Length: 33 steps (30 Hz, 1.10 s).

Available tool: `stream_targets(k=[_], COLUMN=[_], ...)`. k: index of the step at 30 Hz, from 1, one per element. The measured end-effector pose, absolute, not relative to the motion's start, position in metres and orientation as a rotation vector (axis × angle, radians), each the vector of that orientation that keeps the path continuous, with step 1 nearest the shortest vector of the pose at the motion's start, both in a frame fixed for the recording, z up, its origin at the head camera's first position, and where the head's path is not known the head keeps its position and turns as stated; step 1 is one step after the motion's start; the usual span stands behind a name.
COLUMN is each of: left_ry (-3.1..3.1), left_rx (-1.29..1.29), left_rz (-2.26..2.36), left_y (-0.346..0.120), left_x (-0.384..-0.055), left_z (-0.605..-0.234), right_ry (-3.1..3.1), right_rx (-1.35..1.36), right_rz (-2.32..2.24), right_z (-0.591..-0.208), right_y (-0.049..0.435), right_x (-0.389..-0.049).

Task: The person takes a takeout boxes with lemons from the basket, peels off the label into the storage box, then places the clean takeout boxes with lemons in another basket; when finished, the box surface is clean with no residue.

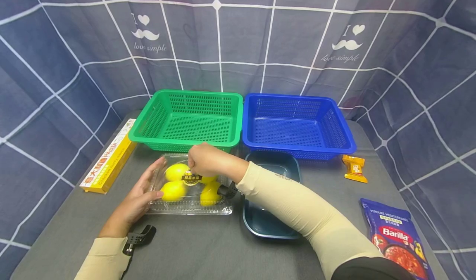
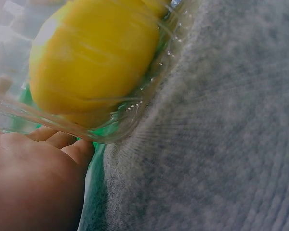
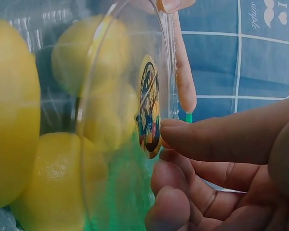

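A clear plastic fruit box (image 1: 193, 207) holding several lemons (image 1: 174, 191) lies on the grey cloth, an oval sticker (image 1: 191, 178) on its lid. My left hand (image 1: 139, 195) holds the box by its left side, thumb near the front lemon. In the left wrist view, the left hand (image 2: 36, 178) has its fingers against the box's edge beside a lemon (image 2: 94, 55). Over the lid, my right hand (image 1: 208, 160) has curled fingers. In the right wrist view, the right hand (image 3: 226, 178) pinches at the edge of the sticker (image 3: 149, 108) with thumb and index finger.
Behind the box stand a green basket (image 1: 198, 143) and a blue basket (image 1: 301, 148). A dark blue tray (image 1: 269, 226) lies under the right forearm. A pasta box (image 1: 108, 160) is at left; an orange packet (image 1: 354, 168) and a Barilla pouch (image 1: 396, 236) are at right.
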<state>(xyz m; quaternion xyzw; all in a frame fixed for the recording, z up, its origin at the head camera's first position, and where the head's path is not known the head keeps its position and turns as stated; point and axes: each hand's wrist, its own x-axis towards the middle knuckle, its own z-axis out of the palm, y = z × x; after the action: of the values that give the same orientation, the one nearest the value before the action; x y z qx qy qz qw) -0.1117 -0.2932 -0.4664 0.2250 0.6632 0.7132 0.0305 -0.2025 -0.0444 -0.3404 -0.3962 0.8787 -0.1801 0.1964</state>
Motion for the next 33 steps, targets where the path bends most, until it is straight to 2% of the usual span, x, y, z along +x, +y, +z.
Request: stream_targets(k=[33], left_ry=[2.055], left_rx=[0.637], left_rz=[2.187], left_y=[-0.2943], left_x=[-0.1123], left_z=[-0.4658], right_ry=[2.494], right_rx=[-1.102], right_rz=[-0.479], right_z=[-0.3435], right_y=[-0.0487], right_x=[-0.1939])
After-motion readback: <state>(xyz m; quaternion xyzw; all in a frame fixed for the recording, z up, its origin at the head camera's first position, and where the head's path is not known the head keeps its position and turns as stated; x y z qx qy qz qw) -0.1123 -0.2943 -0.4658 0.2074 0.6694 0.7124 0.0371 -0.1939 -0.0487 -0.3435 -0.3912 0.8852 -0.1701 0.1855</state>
